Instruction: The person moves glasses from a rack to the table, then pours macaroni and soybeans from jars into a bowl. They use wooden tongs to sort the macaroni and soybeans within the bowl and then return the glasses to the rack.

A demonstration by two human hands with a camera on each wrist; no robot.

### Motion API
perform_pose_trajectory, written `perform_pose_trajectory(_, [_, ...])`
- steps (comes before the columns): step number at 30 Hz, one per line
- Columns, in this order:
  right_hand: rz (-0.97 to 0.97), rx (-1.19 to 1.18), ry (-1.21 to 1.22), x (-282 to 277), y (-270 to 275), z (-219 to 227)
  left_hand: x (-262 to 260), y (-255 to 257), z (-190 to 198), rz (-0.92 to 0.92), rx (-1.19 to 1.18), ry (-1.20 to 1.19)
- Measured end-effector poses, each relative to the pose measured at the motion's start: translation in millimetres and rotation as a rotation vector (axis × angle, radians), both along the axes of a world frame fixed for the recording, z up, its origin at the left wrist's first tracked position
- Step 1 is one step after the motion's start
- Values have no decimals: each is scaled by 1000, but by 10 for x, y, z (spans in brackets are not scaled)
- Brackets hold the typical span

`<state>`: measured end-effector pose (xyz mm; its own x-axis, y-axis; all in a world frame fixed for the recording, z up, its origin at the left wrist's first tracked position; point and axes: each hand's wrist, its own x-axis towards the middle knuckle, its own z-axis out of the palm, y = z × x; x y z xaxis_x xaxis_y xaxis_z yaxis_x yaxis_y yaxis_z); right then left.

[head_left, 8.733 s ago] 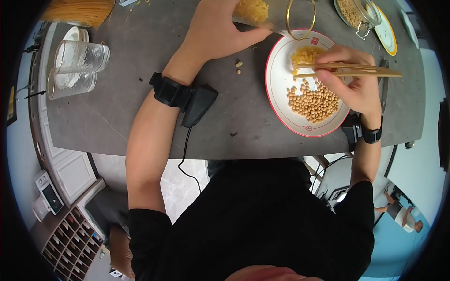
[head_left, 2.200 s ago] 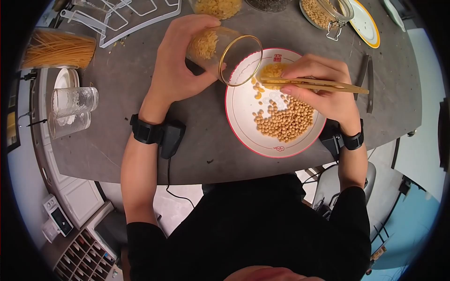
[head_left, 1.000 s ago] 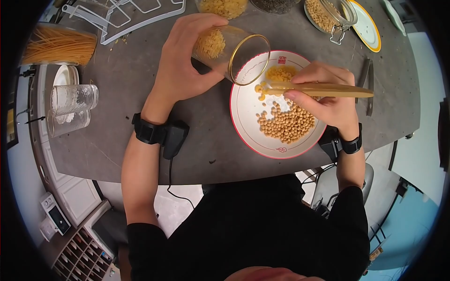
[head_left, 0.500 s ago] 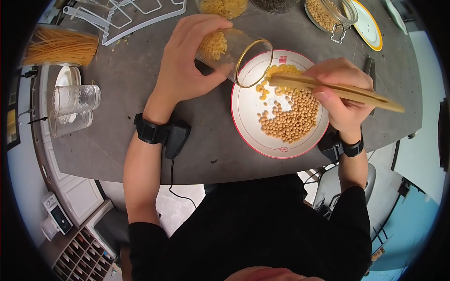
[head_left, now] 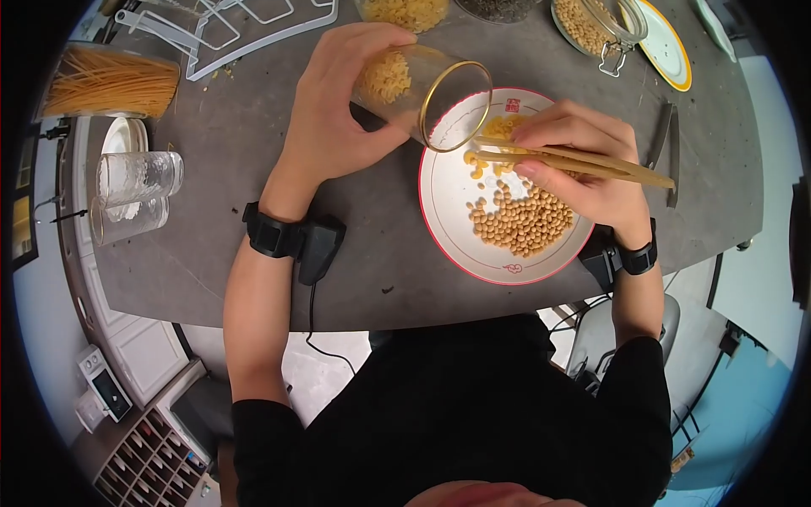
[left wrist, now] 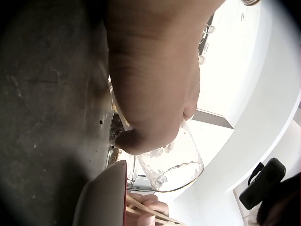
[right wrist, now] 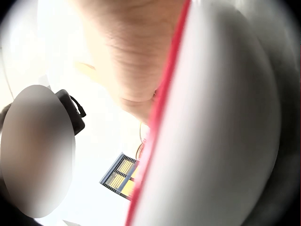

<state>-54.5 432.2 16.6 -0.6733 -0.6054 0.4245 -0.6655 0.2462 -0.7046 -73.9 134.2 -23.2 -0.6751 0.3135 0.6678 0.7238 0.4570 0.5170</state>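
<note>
My left hand (head_left: 338, 110) holds a gold-rimmed glass (head_left: 435, 76) tilted on its side, its mouth over the left rim of a white dish with a red edge (head_left: 443, 215). Small yellow pasta (head_left: 387, 78) lies deep in the glass. My right hand (head_left: 587, 156) grips wooden chopsticks (head_left: 629, 171), tips beside the glass's mouth, over a few pasta pieces (head_left: 475, 162). More yellow pasta (head_left: 502, 127) lies in the dish's far part, partly behind the right hand. Round tan beans (head_left: 522, 224) cover the near part. The left wrist view shows the glass (left wrist: 176, 165) in the left hand.
Behind stand a white wire rack (head_left: 262, 42), a pasta container (head_left: 404, 12) and a clip-lid bean jar (head_left: 583, 25). A yellow-rimmed plate (head_left: 666, 46) and metal tongs (head_left: 667, 152) lie right. Spaghetti (head_left: 110, 82) and two glasses (head_left: 139, 198) are left. The table edge (head_left: 355, 329) is near.
Earlier the glass was farther back; it has come to the dish's left rim. In the last half second the right hand has turned and the chopstick tips have moved left toward the glass.
</note>
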Motion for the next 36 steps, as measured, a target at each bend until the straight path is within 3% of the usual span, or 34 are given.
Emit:
perform_pose_trajectory(16, [59,-2,-185,3,73,38,-10,-7,-15,8,0,47])
perform_pose_trajectory(26, [87,26,-162,58,51,79,6,3,-18,28,-8,51])
perform_pose_trajectory(29, [30,-440,-158,36,60,17,22,7,4,32,-32,52])
perform_pose_trajectory(32, [-80,-492,-71,55,-42,-24,19,15,5,18,-52,33])
perform_pose_trajectory(36, [3,-383,-134,29,56,-7,6,8,3,12,-36,53])
